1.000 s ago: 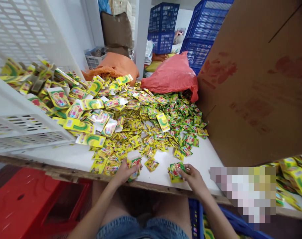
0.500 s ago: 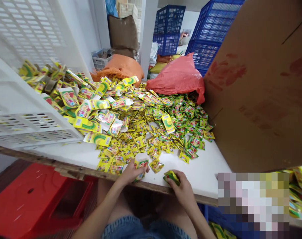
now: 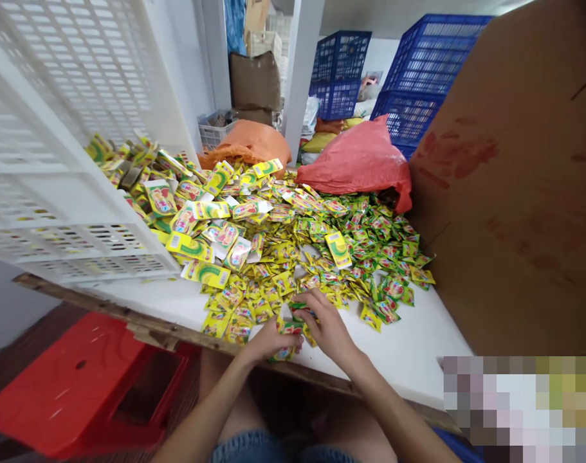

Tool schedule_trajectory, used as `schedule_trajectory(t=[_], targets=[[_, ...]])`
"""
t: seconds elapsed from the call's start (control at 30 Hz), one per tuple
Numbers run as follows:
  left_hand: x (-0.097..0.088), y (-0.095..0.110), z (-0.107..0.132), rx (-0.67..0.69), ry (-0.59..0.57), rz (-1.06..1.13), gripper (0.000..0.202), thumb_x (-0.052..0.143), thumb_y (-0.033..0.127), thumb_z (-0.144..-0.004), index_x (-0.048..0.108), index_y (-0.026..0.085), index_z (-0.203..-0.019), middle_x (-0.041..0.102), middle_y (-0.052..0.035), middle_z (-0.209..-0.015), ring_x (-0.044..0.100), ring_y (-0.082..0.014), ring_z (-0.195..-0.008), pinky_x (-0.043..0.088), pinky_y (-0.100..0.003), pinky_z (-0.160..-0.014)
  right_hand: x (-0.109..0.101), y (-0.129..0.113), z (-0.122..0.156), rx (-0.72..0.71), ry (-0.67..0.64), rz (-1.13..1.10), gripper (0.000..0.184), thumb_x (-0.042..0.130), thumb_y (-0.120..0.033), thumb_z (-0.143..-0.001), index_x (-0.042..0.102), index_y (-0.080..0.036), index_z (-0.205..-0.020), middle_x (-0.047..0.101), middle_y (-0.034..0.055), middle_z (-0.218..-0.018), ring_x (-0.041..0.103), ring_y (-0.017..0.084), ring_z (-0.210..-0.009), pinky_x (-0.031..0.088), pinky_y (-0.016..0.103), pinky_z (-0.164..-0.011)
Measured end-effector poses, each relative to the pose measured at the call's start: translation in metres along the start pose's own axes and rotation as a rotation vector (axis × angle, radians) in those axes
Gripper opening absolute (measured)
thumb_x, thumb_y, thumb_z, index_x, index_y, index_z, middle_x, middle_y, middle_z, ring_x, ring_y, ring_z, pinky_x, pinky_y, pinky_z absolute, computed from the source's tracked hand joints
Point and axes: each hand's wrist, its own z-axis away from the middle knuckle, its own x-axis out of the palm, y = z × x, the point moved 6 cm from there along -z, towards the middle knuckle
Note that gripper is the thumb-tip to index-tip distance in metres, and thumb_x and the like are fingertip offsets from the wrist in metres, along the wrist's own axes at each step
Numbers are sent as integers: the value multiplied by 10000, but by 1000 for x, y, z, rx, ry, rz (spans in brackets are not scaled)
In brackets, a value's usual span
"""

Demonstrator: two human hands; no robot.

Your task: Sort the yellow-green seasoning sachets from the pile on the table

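Near the table's front edge, my left hand [image 3: 266, 342] is closed around a small printed carton [image 3: 289, 328], its white flap standing up. My right hand [image 3: 327, 323] pinches a green sachet [image 3: 300, 307] at the carton's upper end; whether the sachet is partly inside is hidden by the fingers. Just behind and left of my hands lie many yellow sachets [image 3: 232, 296]. Green sachets [image 3: 365, 225] are heaped farther back on the right. Several yellow-green cartons [image 3: 206, 273], some with flaps up, are piled on the left.
A tipped white plastic crate [image 3: 104, 235] stands on the left, a tall cardboard box [image 3: 505, 193] on the right. Orange [image 3: 254, 138] and red sacks [image 3: 360, 157] lie behind the heap, before blue crates [image 3: 418, 64]. A red stool [image 3: 71, 386] is at lower left.
My right hand has moved left and up with the green sachet, from the table edge to the carton in my left hand. The whole view has shifted slightly.
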Motion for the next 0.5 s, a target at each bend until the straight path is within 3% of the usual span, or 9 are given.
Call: schedule_trajectory(t=[0.2,0.33,0.4,0.5], targets=[[1,0,-2,57,-35,-42,199,666,231,-608,577,119,-746,583,9,-583,541,-112,-523,439,-231,-538,14,-5,-5,-48,-235,278,211,486,-51,-764,593,-210,-853,474,32,-870,497,153,-780,422,263,-686],[-1,4,0,70,5,-70,178,676,246,-610,572,120,-680,570,12,-543,537,-113,-520,448,-235,-560,24,-10,-14,-3,-353,448,182,614,-42,-623,579,-176,-741,479,52,-868,496,195,-807,414,294,-686],[-2,5,1,68,28,-52,186,681,245,-607,556,121,-669,570,10,-539,532,-112,-513,445,-234,-546,25,-12,-17,5,-380,368,296,620,-24,-599,569,-180,-845,501,61,-932,500,207,-882,417,299,-729],[-3,2,1,37,14,-4,228,678,263,-617,545,119,-733,587,-3,-572,542,-120,-520,439,-234,-525,14,-8,-17,70,-254,160,350,546,-33,-699,509,-198,-1005,535,44,-971,521,169,-904,423,284,-761]])
